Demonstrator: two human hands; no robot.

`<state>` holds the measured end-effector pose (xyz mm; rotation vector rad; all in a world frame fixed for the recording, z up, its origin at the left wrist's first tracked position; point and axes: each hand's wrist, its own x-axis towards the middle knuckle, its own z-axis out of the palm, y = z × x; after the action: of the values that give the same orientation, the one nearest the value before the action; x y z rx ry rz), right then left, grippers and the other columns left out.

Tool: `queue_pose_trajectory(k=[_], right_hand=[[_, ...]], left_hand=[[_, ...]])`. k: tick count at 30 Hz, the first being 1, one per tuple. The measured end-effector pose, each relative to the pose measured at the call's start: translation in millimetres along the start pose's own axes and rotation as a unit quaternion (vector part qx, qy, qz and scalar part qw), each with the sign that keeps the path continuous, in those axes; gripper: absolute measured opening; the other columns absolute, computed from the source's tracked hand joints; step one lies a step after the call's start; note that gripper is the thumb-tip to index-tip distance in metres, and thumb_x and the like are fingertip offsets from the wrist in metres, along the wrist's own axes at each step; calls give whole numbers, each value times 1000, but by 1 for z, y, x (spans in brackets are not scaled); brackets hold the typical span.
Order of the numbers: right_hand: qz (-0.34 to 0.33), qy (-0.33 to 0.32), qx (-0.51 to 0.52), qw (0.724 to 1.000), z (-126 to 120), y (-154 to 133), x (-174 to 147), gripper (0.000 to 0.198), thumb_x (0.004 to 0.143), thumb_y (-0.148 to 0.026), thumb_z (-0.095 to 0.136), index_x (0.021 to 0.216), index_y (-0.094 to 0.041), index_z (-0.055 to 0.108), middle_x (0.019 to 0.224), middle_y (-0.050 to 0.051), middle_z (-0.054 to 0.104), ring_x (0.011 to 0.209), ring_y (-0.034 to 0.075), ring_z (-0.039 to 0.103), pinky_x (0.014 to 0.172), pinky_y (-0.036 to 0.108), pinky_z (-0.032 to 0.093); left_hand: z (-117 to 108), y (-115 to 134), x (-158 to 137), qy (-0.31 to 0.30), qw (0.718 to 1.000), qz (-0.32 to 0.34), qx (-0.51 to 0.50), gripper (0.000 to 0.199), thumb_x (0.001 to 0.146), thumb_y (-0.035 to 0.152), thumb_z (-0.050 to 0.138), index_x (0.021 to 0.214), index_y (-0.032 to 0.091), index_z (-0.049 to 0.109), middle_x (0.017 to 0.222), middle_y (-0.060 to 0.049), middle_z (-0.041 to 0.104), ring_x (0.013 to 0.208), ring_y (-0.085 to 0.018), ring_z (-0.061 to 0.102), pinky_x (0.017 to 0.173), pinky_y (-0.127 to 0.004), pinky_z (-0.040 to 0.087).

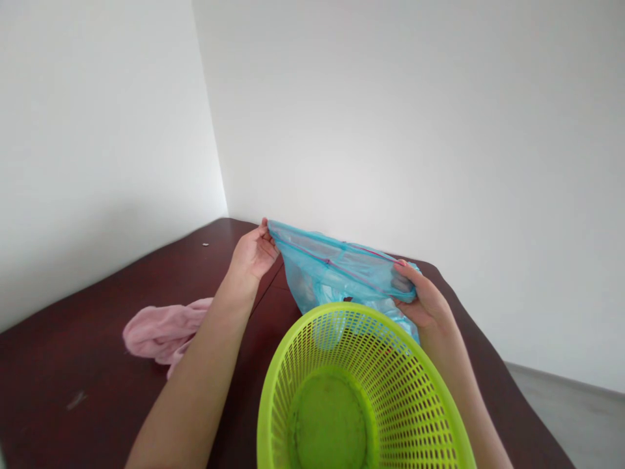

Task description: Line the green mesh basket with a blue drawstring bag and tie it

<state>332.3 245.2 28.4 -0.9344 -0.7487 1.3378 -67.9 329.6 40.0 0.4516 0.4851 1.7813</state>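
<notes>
A thin blue plastic bag (336,270) with a pink drawstring along its mouth stretches between my two hands. My left hand (256,249) pinches the bag's left corner. At the other end, my right hand (424,296) grips the mouth, thumb on top and some fingers behind the film. The bag's lower part hangs behind a green plastic basket (332,417) with slotted sides, which stands nearest to me. Through those slots some blue film shows.
A crumpled pink cloth (166,332) lies on the dark red-brown table (97,384), partly behind my left forearm. Near the corner sits a small white scrap (206,245). White walls (390,117) border the table's far and left sides; grey floor (576,404) shows at right.
</notes>
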Motion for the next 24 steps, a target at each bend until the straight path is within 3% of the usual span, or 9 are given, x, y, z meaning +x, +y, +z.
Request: queue_pose_trajectory(k=[4,6,7,9,12,16,19,22,24], right_hand=[[24,19,49,998,3,-3,2,48,67,-25,114,96,-27,76,78,-5,75,65,16,69,55,29,62],[-3,14,60,998,5,-3,3,50,65,-26,115,93,-27,74,76,-7,73,62,13,64,54,26,59],[-19,10,63,998,6,-4,2,50,65,-27,115,92,-27,73,75,-8,71,60,12,62,53,25,57],[-49,0,72,996,9,-5,0,51,64,-30,117,89,-27,72,74,-8,71,60,12,61,53,25,56],[-68,-22,76,995,14,-9,-8,54,63,-31,118,88,-26,71,76,-8,71,63,12,63,58,24,57],[-68,-53,39,995,19,-13,-18,54,66,-31,117,88,-26,69,69,-9,63,57,10,53,51,22,46],[-79,-61,0,995,22,-11,-22,53,68,-35,117,91,-27,70,77,-7,68,62,11,55,54,22,47],[-88,-75,-31,993,27,-6,-24,51,71,-38,116,93,-27,71,85,-5,72,72,13,61,63,23,52],[-73,-83,-35,993,29,-2,-24,51,72,-40,116,94,-28,73,85,-5,73,73,14,62,64,23,54]], left_hand=[[4,3,-7,-24,993,57,99,12,85,11,74,89,20,79,83,-2,74,72,-17,69,72,-28,58],[6,5,-15,-62,958,138,243,13,82,16,70,80,21,82,85,-4,73,78,-19,67,75,-30,56],[7,5,-20,-84,918,189,338,17,83,18,69,78,21,85,88,-6,72,85,-21,67,80,-32,56],[10,6,-30,-119,796,272,528,25,89,22,68,84,24,93,99,-8,71,97,-25,69,90,-37,58],[11,7,-44,-131,629,295,708,32,102,33,69,118,28,97,119,-10,67,104,-29,72,102,-46,61],[7,13,-53,-104,508,236,822,60,102,40,85,159,24,77,140,-17,64,126,-41,71,118,-57,60],[10,21,-57,-72,509,254,819,55,94,33,95,147,24,82,143,-20,63,139,-50,63,125,-68,53],[21,19,-61,-134,590,343,719,24,98,28,90,122,27,86,132,-16,72,133,-44,66,127,-63,50],[25,5,-60,-258,654,298,645,8,106,31,83,111,27,86,114,-11,80,111,-35,75,112,-50,58]])
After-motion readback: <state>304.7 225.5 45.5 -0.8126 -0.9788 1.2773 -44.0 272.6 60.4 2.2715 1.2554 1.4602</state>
